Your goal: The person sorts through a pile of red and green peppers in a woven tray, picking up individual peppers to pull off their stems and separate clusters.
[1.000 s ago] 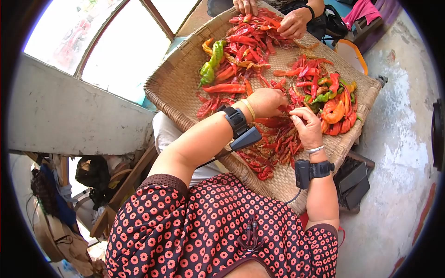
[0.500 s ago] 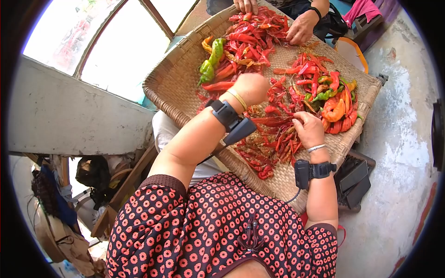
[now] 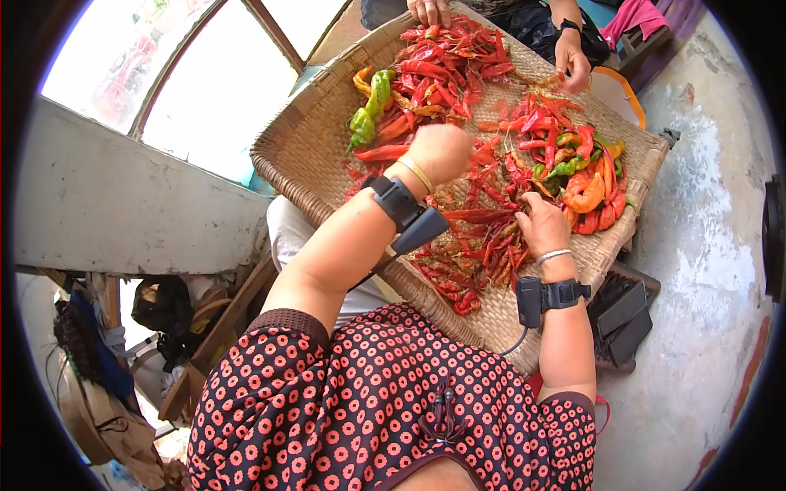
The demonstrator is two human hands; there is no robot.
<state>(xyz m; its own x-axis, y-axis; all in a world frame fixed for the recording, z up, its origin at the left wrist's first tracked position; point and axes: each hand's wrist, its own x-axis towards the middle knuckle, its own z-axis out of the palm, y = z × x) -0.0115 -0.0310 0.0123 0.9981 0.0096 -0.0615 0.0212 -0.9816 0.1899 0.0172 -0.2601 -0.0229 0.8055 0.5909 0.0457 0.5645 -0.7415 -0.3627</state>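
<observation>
A shallow woven basket (image 3: 311, 159) holds several heaps of chili peppers. My left hand (image 3: 440, 154) is curled closed over its middle, beside the upper heap of red chilies (image 3: 446, 69); its fingertips are turned away, so whatever they hold is hidden. Lower right, my right hand (image 3: 544, 227) has thumb and fingers pinched on a dried red chili (image 3: 491, 216) at the edge of the shrivelled heap. Two green peppers (image 3: 372, 106) lie left of the upper heap. Orange peppers (image 3: 585, 195) mixed with red and green ones form a pile right of my right hand.
Across the basket, another person's hand (image 3: 429, 11) rests on the upper heap, and their other hand (image 3: 571, 61) is near the far right rim. A window (image 3: 217, 86) and wall stand at left. A black object (image 3: 622, 315) sits beneath the basket's right side.
The other person's hand at right has moved right, off the upper heap towards the rim. My hands have shifted only slightly, my left still closed and my right still pinching.
</observation>
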